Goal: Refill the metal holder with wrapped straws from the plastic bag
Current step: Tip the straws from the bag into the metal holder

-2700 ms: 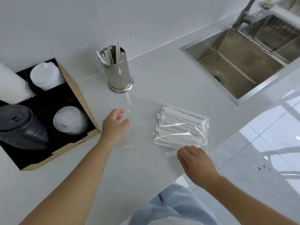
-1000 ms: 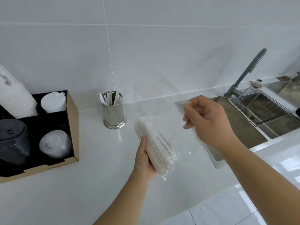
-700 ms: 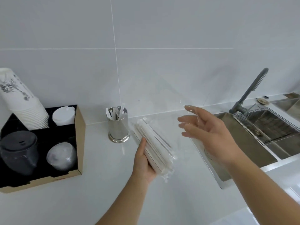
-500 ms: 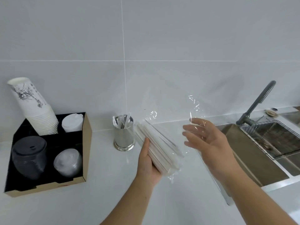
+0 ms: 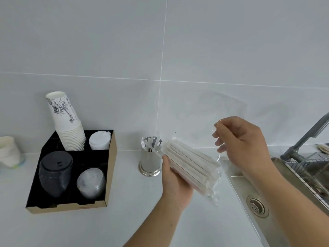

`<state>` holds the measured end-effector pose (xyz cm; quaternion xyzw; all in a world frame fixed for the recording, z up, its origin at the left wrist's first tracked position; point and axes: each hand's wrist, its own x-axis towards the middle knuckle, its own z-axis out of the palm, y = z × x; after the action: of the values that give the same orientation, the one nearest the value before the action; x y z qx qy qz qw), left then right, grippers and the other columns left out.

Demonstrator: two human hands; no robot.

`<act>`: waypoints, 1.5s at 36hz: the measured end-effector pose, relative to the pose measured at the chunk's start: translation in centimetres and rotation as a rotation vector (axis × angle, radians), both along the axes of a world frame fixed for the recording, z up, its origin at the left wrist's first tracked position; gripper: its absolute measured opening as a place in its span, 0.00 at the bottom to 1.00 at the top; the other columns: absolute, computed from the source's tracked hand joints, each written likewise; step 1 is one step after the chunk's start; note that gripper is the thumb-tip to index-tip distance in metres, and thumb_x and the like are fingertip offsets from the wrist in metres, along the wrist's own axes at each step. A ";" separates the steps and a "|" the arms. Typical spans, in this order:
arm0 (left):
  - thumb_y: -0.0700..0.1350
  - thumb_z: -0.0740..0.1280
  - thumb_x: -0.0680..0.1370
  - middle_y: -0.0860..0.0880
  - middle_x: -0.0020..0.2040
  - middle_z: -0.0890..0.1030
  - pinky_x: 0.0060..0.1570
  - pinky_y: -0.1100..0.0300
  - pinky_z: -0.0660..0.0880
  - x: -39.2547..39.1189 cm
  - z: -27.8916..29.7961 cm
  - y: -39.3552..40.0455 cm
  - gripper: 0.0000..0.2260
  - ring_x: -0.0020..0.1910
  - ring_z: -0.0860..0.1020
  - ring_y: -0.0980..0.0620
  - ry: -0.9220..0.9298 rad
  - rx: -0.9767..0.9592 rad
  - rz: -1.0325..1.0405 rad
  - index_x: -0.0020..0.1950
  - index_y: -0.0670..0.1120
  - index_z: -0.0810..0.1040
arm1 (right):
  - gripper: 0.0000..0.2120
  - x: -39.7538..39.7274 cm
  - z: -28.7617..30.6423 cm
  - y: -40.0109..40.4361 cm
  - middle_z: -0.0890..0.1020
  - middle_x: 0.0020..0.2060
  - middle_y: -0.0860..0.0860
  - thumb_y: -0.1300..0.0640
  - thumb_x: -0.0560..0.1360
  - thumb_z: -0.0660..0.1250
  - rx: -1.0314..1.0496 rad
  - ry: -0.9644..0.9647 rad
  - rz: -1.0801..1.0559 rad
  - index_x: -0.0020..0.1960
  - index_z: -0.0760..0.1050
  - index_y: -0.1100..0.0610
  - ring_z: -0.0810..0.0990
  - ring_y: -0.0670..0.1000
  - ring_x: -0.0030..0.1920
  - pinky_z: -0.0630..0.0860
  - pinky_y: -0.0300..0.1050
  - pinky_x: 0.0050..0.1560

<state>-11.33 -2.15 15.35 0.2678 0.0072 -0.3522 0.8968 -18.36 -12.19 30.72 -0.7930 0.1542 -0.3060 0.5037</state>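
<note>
White counter [image 5: 89,227]; left hand [image 5: 175,182] grips straw bag [image 5: 192,164], right hand [image 5: 243,141] pinches hard-to-see clear film

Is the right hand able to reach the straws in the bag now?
Probably yes: the right hand hovers just above the straws, which the left hand holds up, nothing between them.

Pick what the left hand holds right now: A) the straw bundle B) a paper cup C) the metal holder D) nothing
A: the left hand grips the straw bundle from below, raised off the counter in front of the metal holder; the right hand pinches clear plastic film beside it.
</note>
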 end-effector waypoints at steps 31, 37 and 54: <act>0.66 0.53 0.79 0.44 0.61 0.82 0.51 0.51 0.81 2.5 1.1 -0.6 0.30 0.60 0.81 0.44 0.291 -0.073 0.093 0.67 0.47 0.77 | 0.09 7.4 2.6 0.1 0.77 0.24 0.43 0.59 0.77 0.67 -0.309 0.102 0.065 0.39 0.81 0.55 0.71 0.42 0.23 0.66 0.29 0.26; 0.66 0.54 0.79 0.44 0.61 0.82 0.54 0.50 0.80 2.8 1.5 -0.6 0.29 0.59 0.81 0.44 0.327 -0.066 0.104 0.66 0.47 0.77 | 0.09 8.6 2.8 0.3 0.77 0.26 0.46 0.59 0.77 0.66 -0.358 0.114 0.071 0.39 0.81 0.55 0.69 0.43 0.24 0.65 0.30 0.24; 0.64 0.60 0.77 0.44 0.57 0.83 0.31 0.59 0.80 2.9 2.6 -0.2 0.28 0.46 0.84 0.46 0.488 -0.175 0.103 0.67 0.44 0.76 | 0.07 10.6 3.8 0.3 0.79 0.28 0.49 0.57 0.77 0.68 -0.394 0.096 0.093 0.40 0.81 0.54 0.74 0.49 0.26 0.68 0.31 0.25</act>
<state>-8.44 -2.31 17.98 0.0956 0.2063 -0.3593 0.9051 -7.73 -11.92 34.54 -0.8962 0.0782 -0.2685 0.3446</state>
